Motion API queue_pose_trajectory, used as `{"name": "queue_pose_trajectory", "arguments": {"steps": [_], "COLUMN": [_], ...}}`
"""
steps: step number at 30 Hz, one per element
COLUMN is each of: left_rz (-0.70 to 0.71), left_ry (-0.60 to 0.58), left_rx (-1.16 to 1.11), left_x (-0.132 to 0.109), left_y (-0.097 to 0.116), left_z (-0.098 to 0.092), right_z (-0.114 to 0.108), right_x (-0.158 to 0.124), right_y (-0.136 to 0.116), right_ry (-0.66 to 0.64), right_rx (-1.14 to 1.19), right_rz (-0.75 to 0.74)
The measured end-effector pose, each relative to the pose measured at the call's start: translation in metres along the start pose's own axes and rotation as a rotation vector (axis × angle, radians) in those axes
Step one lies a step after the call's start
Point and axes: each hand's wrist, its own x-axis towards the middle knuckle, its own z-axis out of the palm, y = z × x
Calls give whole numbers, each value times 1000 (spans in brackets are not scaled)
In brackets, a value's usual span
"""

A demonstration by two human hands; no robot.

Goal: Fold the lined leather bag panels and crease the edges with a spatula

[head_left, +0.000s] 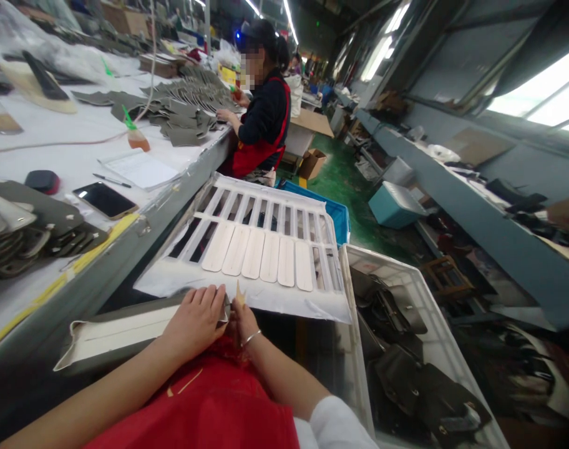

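My left hand [195,321] is closed over the right end of a long dark-grey leather-like bag piece [120,333], whose pale inner strip faces up. Close beside that end, my right hand [244,323] is closed around a flat, pointed tan stick [240,293], its tip sticking up past the fingers. What the right fingertips touch is partly hidden behind the left hand. Just beyond both hands, a white slatted rack [172,284] carries a row of several pale rounded strips [262,257].
On my right stands a white crate [434,293] of dark bag parts, with a blue crate [339,218] behind the rack. The table [78,149] on my left bears a phone [105,199], glue bottle [135,136] and grey pieces. A co-worker [266,112] works farther along it.
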Motion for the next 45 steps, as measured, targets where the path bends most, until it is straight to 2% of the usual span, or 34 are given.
{"name": "queue_pose_trajectory", "arguments": {"steps": [4,7,9,12,15,17,20,27,34,40,45], "left_rz": [-24,-34,-36,-38,-39,-30,-17,10,59,125,114], "left_ry": [-7,-15,-25,-33,-20,-5,8,-20,-22,-30,-46], "left_rx": [-5,-22,-28,-29,-33,-40,-54,-56,-12,-2,-84], "left_x": [-2,-2,-3,-3,-4,-4,-5,-3,-2,-2,-4], "left_y": [2,3,3,1,0,-2,-4,-9,-13,-21,-27], "left_z": [-2,-2,-3,-3,-3,-1,2,3,6,9,10], "right_z": [-48,-69,-71,-60,-46,-39,-33,-28,-26,-22,-21], "right_x": [-41,-67,-77,-80,-76,-74,-69,-52,-47,-47,-48], "right_y": [-13,-40,-61,-89,-109,-117,-125,-132,-131,-128,-122], "right_ry": [-16,-129,-230,-388,-509,-574,-660,-788,-784,-794,-757], "right_rx": [-118,-293,-482,-742,-986,-1072,-1068,-1042,-896,-805,-731], "right_rz": [-15,-3,21,33,-20,0,94,127,275,266,299]}}
